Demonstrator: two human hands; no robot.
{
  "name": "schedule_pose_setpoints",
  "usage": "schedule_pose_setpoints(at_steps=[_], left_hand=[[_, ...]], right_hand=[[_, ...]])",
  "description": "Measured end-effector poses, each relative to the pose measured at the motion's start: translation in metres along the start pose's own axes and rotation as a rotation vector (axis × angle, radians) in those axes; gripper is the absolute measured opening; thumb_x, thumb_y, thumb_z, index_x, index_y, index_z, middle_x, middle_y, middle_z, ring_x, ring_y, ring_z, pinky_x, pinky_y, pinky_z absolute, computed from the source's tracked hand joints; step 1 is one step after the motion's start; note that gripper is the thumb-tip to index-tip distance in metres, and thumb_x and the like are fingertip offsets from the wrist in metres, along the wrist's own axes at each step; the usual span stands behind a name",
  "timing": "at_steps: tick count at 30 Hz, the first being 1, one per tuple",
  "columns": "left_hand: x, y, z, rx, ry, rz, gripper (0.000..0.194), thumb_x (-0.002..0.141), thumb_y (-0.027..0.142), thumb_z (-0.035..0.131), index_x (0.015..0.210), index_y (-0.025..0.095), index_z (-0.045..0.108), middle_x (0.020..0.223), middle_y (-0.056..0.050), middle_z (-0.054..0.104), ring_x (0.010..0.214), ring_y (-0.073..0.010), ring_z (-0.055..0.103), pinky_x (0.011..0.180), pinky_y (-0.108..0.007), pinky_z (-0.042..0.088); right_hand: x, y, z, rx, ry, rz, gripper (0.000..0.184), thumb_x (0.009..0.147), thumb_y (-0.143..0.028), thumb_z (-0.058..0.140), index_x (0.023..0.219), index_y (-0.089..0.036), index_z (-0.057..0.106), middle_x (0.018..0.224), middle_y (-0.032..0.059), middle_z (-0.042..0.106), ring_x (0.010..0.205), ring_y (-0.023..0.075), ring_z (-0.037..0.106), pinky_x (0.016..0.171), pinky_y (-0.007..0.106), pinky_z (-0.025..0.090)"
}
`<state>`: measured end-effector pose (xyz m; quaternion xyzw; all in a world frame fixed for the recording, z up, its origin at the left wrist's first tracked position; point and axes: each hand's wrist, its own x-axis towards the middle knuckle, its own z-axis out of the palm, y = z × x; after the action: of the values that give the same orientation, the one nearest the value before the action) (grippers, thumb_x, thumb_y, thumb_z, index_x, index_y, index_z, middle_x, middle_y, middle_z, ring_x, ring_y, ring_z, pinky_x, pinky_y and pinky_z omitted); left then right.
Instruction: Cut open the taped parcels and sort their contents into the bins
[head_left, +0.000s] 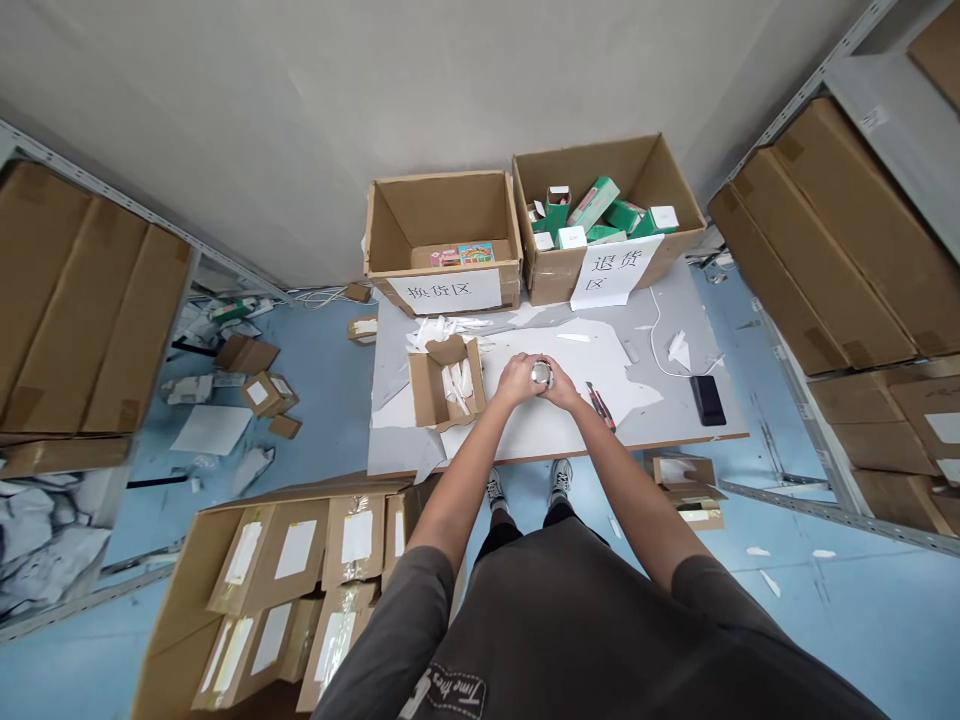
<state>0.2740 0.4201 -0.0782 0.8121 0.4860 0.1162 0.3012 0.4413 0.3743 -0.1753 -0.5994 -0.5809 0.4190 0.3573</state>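
Observation:
My left hand (517, 379) and my right hand (561, 384) meet over the table, fingers closed around a small object with a round silver end (541, 373). Its lower part is hidden by my hands, so its kind is unclear. To the left, close to my left hand, stands an open small cardboard box (426, 392) with white wrapped pieces (457, 384) inside. A red and black utility knife (601, 407) lies on the table just right of my right hand.
At the table's (660, 425) back stand two open cartons: one (442, 225) holding colourful small packs, the other (551, 285) green and white boxes. A black phone (707, 400) lies at right. A large carton (169, 620) of parcels stands lower left; shelves (832, 480) flank both sides.

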Motion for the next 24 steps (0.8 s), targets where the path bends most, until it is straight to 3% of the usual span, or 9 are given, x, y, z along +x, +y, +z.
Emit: schedule_pose_setpoints(at_steps=[8,11,15,18,21,24], left_hand=[[-0.003,0.003,0.022,-0.075,0.059,-0.242,0.061,0.078,0.018,0.082,0.137,0.018,0.07,0.127,-0.016,0.074,0.121,-0.0373,0.065,0.108,-0.046,0.049],[-0.004,0.0,0.024,-0.105,0.048,-0.251,0.055,0.081,0.024,0.082,0.135,0.021,0.071,0.119,-0.013,0.077,0.12,-0.0372,0.065,0.105,-0.046,0.05],[-0.008,-0.015,0.024,-0.174,0.152,-0.179,0.043,0.091,0.028,0.074,0.133,0.024,0.072,0.13,-0.011,0.074,0.124,-0.0327,0.064,0.11,-0.043,0.05],[-0.004,-0.034,0.029,-0.232,0.242,-0.299,0.047,0.091,0.021,0.068,0.139,0.018,0.069,0.14,-0.016,0.068,0.127,-0.0317,0.064,0.114,-0.044,0.049],[0.008,-0.051,0.037,-0.408,0.147,-0.422,0.053,0.087,0.015,0.064,0.14,0.014,0.068,0.139,-0.017,0.07,0.115,-0.0286,0.069,0.11,-0.042,0.052],[0.021,-0.062,0.041,-0.601,0.051,-0.359,0.051,0.083,0.011,0.059,0.133,0.019,0.071,0.134,-0.01,0.073,0.109,-0.0225,0.07,0.106,-0.038,0.054]], right_hand=[[0.002,0.008,0.012,-0.054,0.013,-0.003,0.106,0.066,-0.036,0.084,0.163,-0.024,0.042,0.164,0.0154,0.048,0.15,0.0382,0.049,0.125,0.057,0.042],[0.002,0.008,0.013,-0.05,0.015,0.008,0.106,0.067,-0.036,0.084,0.164,-0.023,0.041,0.164,0.016,0.049,0.15,0.039,0.05,0.125,0.058,0.041],[0.001,0.006,0.009,-0.033,0.01,0.021,0.108,0.069,-0.04,0.086,0.166,-0.028,0.039,0.166,0.0132,0.047,0.151,0.039,0.048,0.126,0.059,0.04],[-0.003,0.006,0.006,-0.027,-0.002,0.013,0.107,0.072,-0.039,0.086,0.167,-0.03,0.038,0.167,0.0113,0.046,0.152,0.0367,0.047,0.128,0.056,0.038],[-0.009,0.006,0.002,-0.031,-0.025,0.017,0.111,0.071,-0.036,0.086,0.169,-0.029,0.036,0.17,0.0108,0.043,0.155,0.0353,0.044,0.13,0.055,0.035],[-0.014,0.003,-0.004,-0.043,-0.058,0.002,0.114,0.069,-0.035,0.086,0.17,-0.029,0.033,0.172,0.0098,0.04,0.157,0.0346,0.042,0.131,0.055,0.034]])
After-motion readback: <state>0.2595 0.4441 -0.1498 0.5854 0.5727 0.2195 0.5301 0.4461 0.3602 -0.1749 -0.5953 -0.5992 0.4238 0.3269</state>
